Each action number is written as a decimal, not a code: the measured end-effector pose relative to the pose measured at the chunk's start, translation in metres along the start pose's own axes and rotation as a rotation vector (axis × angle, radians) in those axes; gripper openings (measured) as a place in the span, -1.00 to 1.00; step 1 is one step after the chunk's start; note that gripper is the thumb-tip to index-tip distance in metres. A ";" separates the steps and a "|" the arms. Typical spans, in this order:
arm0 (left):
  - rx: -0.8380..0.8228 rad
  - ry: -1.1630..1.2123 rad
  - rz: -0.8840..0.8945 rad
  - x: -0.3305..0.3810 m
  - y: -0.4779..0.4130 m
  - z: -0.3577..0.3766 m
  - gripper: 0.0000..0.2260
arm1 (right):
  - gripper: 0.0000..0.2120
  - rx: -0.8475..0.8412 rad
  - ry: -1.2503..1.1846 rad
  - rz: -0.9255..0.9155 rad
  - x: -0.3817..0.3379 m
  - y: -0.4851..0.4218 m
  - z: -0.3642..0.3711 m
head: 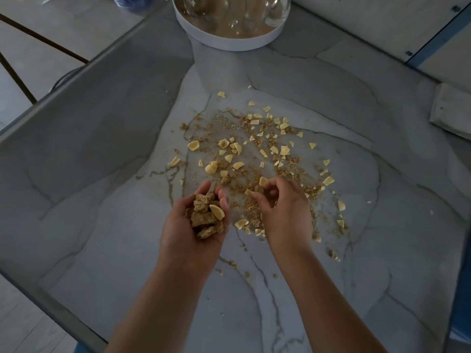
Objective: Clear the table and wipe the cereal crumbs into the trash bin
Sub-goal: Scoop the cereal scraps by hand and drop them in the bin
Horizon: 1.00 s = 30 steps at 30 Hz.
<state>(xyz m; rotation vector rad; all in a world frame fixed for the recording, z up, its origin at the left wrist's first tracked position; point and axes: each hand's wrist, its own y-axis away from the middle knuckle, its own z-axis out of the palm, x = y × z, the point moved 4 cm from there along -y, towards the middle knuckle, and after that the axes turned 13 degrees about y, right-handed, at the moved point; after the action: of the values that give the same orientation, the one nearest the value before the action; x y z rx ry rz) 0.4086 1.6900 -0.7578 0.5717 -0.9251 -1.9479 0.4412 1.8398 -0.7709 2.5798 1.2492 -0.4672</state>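
Most crumbs (254, 149) lie scattered mid-surface (102, 123); they look light, brittle and loose, so bigger bits probably suit a gentle pinch at the edges and the fine grit a sweep. Left hand (178, 233) cups brown chunks (201, 217) in curled fingers (224, 203), while the right hand (285, 212) pinches a pale flake (248, 192) just above the spill.

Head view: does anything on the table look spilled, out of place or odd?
Yes: cereal crumbs and pale flakes are scattered across the middle of the table. The left hand cups brown chunks; the right hand pinches a piece from the spill. Nothing else stands out.
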 end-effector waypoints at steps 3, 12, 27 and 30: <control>0.017 -0.010 0.022 -0.001 0.001 0.001 -0.74 | -0.89 0.026 0.019 -0.045 -0.001 0.002 -0.001; 0.035 -0.029 0.061 0.003 0.004 0.001 -0.75 | -0.94 -0.009 -0.338 -0.173 -0.053 0.042 -0.060; 0.005 0.119 0.003 0.026 -0.001 0.001 -0.78 | -0.93 -0.125 0.033 -0.251 -0.067 -0.015 0.022; -0.006 0.117 0.008 0.028 0.000 0.001 -0.78 | -0.92 -0.073 -0.095 -0.237 -0.063 -0.010 0.011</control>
<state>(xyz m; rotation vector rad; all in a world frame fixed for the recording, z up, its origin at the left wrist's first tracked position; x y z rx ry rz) 0.3932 1.6663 -0.7581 0.6703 -0.8463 -1.8881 0.3948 1.7972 -0.7577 2.3322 1.5151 -0.5695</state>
